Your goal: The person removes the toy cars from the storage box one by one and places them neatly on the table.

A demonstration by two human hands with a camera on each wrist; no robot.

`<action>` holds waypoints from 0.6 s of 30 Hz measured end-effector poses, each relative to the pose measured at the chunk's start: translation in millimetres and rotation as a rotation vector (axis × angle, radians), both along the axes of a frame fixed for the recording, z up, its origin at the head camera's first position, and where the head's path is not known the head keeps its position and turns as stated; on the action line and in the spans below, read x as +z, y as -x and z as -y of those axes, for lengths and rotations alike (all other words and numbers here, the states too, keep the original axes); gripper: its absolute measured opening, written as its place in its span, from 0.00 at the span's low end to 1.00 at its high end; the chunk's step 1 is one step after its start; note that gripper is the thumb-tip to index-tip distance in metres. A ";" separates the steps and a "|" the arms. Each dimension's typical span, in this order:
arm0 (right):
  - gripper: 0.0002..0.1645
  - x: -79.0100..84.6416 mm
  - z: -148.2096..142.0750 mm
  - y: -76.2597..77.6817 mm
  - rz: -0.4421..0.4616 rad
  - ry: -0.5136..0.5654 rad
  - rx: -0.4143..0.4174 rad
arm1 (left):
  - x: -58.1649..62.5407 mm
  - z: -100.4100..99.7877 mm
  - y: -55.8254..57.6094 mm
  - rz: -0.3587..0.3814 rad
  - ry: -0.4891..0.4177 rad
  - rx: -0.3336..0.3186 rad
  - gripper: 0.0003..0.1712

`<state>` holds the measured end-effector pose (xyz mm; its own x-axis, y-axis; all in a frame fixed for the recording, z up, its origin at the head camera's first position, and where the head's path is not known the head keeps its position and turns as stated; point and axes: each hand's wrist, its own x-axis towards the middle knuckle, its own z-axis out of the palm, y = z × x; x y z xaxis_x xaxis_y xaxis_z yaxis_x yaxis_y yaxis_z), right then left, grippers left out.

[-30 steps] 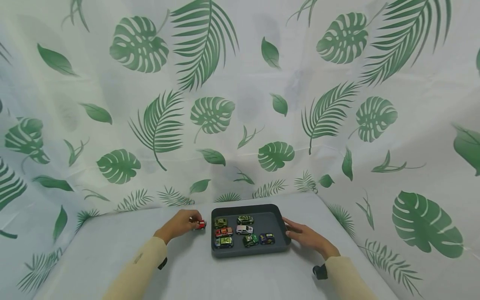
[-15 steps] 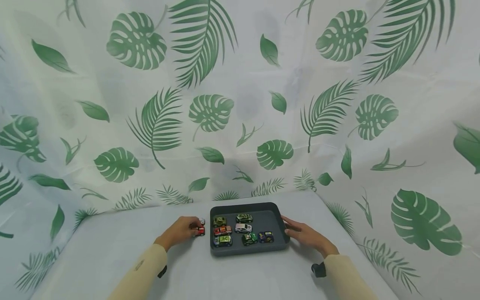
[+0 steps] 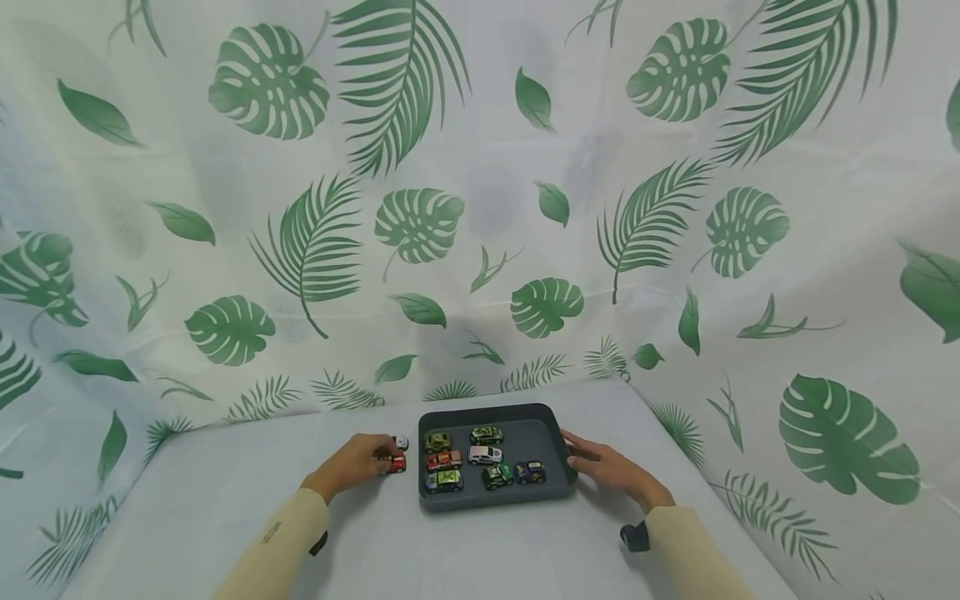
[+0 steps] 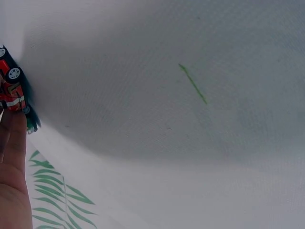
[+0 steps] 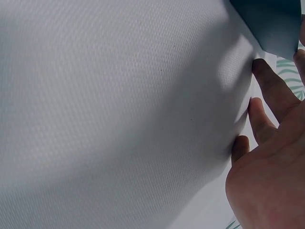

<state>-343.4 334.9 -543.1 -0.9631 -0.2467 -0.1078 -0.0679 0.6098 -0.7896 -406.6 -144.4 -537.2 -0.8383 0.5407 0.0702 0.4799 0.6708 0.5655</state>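
Left of the tray, my left hand (image 3: pixel 352 467) pinches a small red toy car (image 3: pixel 395 462) at its left end, close over the table. The left wrist view shows the same red car (image 4: pixel 12 90) at its left edge, above the fingers (image 4: pixel 15 143). Just behind it stands a white-and-blue toy car (image 3: pixel 402 442), partly covered by the hand. My right hand (image 3: pixel 611 475) rests against the right wall of a dark grey tray (image 3: pixel 498 502), fingers relaxed. In the right wrist view the right hand (image 5: pixel 274 157) has its fingertips beside the tray's corner (image 5: pixel 271 28).
Several toy cars stand in the tray: a green camouflage car (image 3: pixel 437 442), an orange one (image 3: pixel 444 460), a yellow-green one (image 3: pixel 444 481), a white one (image 3: pixel 485 454), a green one (image 3: pixel 497 477) and a purple one (image 3: pixel 531 472). A leaf-print curtain (image 3: pixel 465 367) hangs behind the white table (image 3: pixel 450 558).
My left hand has drawn the red toy car slightly toward me, and the white-and-blue car behind it has come into view. The right hand stays at the tray. The head view shifts slightly.
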 end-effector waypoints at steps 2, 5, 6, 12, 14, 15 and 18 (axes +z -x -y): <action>0.38 0.0 -0.2 0.9 -0.004 -0.002 0.002 | 0.9 0.9 -0.1 0.001 0.003 -0.003 0.09; 0.38 0.3 -0.7 1.9 -0.008 -0.001 0.001 | 1.7 1.5 0.6 -0.008 0.006 -0.002 0.09; 0.38 0.1 -0.9 2.2 -0.009 0.001 0.000 | 2.0 1.7 1.0 -0.009 0.009 -0.002 0.09; 0.38 0.2 -1.0 2.3 0.002 0.015 0.001 | 4.6 2.5 4.5 -0.020 -0.013 0.018 0.09; 0.38 0.2 -0.8 1.9 0.004 0.015 0.001 | 6.8 1.4 5.7 -0.030 -0.049 0.029 0.13; 0.38 0.1 -0.7 1.6 0.006 0.015 -0.001 | 8.3 0.4 6.4 -0.033 -0.065 0.032 0.16; 0.38 -0.5 -0.4 0.4 0.014 0.018 -0.008 | 13.8 -6.3 8.0 -0.031 -0.112 0.043 0.25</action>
